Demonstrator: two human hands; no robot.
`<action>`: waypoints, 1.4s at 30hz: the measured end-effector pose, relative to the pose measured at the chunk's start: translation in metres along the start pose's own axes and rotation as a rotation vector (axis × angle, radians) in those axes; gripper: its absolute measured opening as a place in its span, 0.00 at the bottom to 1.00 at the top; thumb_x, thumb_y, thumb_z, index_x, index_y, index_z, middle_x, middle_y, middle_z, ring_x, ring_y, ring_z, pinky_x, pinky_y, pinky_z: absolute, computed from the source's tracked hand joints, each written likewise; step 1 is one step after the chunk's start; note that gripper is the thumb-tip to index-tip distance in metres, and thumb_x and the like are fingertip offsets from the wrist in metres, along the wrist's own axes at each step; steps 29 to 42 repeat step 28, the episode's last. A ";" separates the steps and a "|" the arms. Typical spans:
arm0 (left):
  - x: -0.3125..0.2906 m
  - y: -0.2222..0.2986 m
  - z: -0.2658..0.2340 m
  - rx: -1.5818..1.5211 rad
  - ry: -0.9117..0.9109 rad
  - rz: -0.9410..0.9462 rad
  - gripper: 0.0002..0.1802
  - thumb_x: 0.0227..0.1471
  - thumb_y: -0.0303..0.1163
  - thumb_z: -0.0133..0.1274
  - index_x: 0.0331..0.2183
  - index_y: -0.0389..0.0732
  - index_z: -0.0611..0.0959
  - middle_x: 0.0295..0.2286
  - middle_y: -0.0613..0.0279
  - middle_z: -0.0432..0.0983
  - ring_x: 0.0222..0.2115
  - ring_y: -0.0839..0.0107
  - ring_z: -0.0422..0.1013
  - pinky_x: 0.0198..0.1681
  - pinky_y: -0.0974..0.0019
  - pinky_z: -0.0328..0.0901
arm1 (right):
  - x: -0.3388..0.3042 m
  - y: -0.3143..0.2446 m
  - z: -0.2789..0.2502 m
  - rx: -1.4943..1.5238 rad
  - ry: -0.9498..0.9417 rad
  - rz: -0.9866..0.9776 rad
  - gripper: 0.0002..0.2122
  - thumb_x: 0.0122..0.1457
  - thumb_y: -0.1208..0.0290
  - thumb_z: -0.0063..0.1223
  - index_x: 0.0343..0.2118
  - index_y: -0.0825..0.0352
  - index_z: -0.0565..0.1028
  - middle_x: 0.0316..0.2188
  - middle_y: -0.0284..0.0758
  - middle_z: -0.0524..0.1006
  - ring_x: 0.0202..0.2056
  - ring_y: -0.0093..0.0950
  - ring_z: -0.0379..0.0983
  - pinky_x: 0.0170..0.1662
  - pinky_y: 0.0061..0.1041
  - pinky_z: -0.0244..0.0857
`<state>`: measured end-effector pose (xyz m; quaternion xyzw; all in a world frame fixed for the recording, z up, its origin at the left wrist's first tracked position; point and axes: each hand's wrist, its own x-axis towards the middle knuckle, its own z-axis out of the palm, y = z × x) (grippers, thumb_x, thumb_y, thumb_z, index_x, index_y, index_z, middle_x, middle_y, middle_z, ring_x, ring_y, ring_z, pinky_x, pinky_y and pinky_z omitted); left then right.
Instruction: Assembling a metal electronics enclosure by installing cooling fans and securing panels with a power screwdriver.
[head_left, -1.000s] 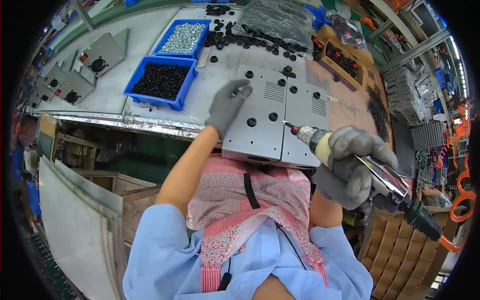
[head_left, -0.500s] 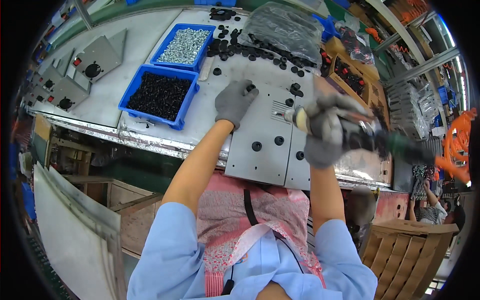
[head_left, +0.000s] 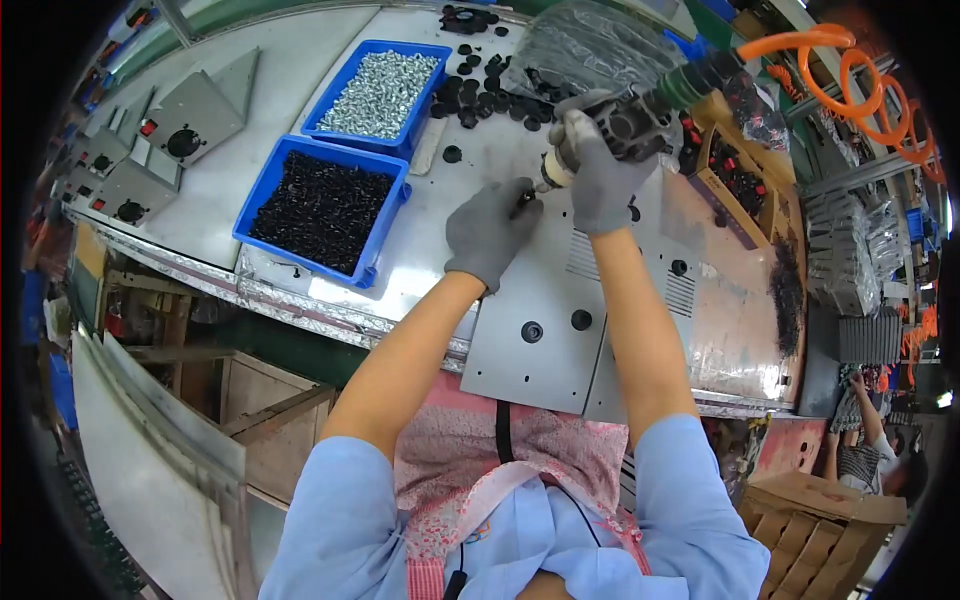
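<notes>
My left hand, in a grey glove, is closed with its fingertips around a black round rubber foot at the far left part of a grey metal panel. My gloved right hand grips an air screwdriver. The driver's pale nose points left and down, close beside the left fingertips; whether its bit touches a screw cannot be made out. Two more black feet, a near one and one to its right, sit on the panel. A second slotted panel lies alongside, partly behind my right forearm.
A blue bin of black screws and a blue bin of silver hardware stand left. Loose black feet lie beyond, beside a clear plastic bag. An orange coiled hose hangs right. A cardboard box holds red-and-black parts.
My right hand has swung the screwdriver left and away from me, up to my left fingertips. My left hand stays at the panel's far part. The view has shifted slightly.
</notes>
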<state>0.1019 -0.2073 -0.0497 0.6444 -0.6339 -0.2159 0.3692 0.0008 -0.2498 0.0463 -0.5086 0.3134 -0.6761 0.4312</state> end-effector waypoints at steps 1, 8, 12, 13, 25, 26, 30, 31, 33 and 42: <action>0.002 0.001 0.000 0.004 -0.004 0.011 0.17 0.48 0.45 0.54 0.40 0.51 0.81 0.29 0.65 0.77 0.30 0.66 0.74 0.34 0.63 0.66 | 0.001 -0.002 0.002 -0.055 -0.002 -0.015 0.05 0.51 0.83 0.50 0.32 0.71 0.72 0.24 0.37 0.75 0.21 0.20 0.71 0.19 0.15 0.61; 0.007 0.003 -0.001 0.014 -0.042 -0.025 0.14 0.48 0.45 0.53 0.36 0.52 0.82 0.28 0.65 0.78 0.31 0.65 0.74 0.32 0.61 0.66 | 0.000 0.006 0.006 -0.017 -0.050 -0.017 0.02 0.47 0.81 0.56 0.25 0.69 0.75 0.19 0.29 0.75 0.19 0.16 0.69 0.22 0.16 0.63; 0.007 0.011 -0.005 0.061 -0.051 0.008 0.15 0.47 0.46 0.54 0.37 0.52 0.82 0.29 0.64 0.78 0.31 0.64 0.74 0.33 0.62 0.67 | -0.001 0.000 -0.002 -0.076 -0.086 -0.043 0.06 0.48 0.84 0.49 0.31 0.71 0.72 0.22 0.35 0.75 0.21 0.21 0.71 0.21 0.17 0.64; 0.004 0.013 -0.006 0.050 -0.048 -0.005 0.16 0.47 0.46 0.55 0.38 0.51 0.82 0.30 0.64 0.78 0.31 0.64 0.74 0.34 0.62 0.67 | -0.005 -0.011 -0.001 -0.069 -0.066 -0.005 0.07 0.48 0.84 0.49 0.32 0.71 0.72 0.23 0.36 0.75 0.22 0.21 0.71 0.22 0.17 0.64; 0.010 -0.013 -0.011 -0.823 0.029 -0.120 0.21 0.53 0.46 0.50 0.45 0.44 0.76 0.32 0.58 0.77 0.33 0.66 0.74 0.35 0.64 0.67 | -0.158 -0.174 -0.050 0.165 -0.088 -0.143 0.19 0.51 0.79 0.50 0.46 0.63 0.62 0.35 0.42 0.72 0.29 0.30 0.73 0.32 0.33 0.73; 0.007 -0.012 -0.015 -1.142 -0.064 -0.291 0.23 0.55 0.47 0.48 0.49 0.46 0.72 0.32 0.57 0.76 0.33 0.65 0.73 0.35 0.63 0.68 | -0.165 -0.183 -0.058 0.141 -0.093 -0.189 0.19 0.51 0.78 0.50 0.47 0.62 0.62 0.35 0.42 0.72 0.29 0.30 0.72 0.32 0.35 0.73; -0.005 -0.010 -0.022 -1.752 -0.271 -0.661 0.28 0.59 0.51 0.43 0.56 0.48 0.64 0.32 0.57 0.74 0.34 0.62 0.72 0.34 0.62 0.69 | -0.171 -0.191 -0.061 0.168 -0.124 -0.251 0.20 0.50 0.77 0.51 0.47 0.62 0.62 0.35 0.42 0.71 0.29 0.31 0.72 0.33 0.37 0.73; -0.005 -0.010 -0.022 -1.752 -0.271 -0.661 0.28 0.59 0.51 0.43 0.56 0.48 0.64 0.32 0.57 0.74 0.34 0.62 0.72 0.34 0.62 0.69 | -0.171 -0.191 -0.061 0.168 -0.124 -0.251 0.20 0.50 0.77 0.51 0.47 0.62 0.62 0.35 0.42 0.71 0.29 0.31 0.72 0.33 0.37 0.73; -0.005 -0.010 -0.022 -1.752 -0.271 -0.661 0.28 0.59 0.51 0.43 0.56 0.48 0.64 0.32 0.57 0.74 0.34 0.62 0.72 0.34 0.62 0.69 | -0.171 -0.191 -0.061 0.168 -0.124 -0.251 0.20 0.50 0.77 0.51 0.47 0.62 0.62 0.35 0.42 0.71 0.29 0.31 0.72 0.33 0.37 0.73; -0.005 -0.010 -0.022 -1.752 -0.271 -0.661 0.28 0.59 0.51 0.43 0.56 0.48 0.64 0.32 0.57 0.74 0.34 0.62 0.72 0.34 0.62 0.69 | -0.171 -0.191 -0.061 0.168 -0.124 -0.251 0.20 0.50 0.77 0.51 0.47 0.62 0.62 0.35 0.42 0.71 0.29 0.31 0.72 0.33 0.37 0.73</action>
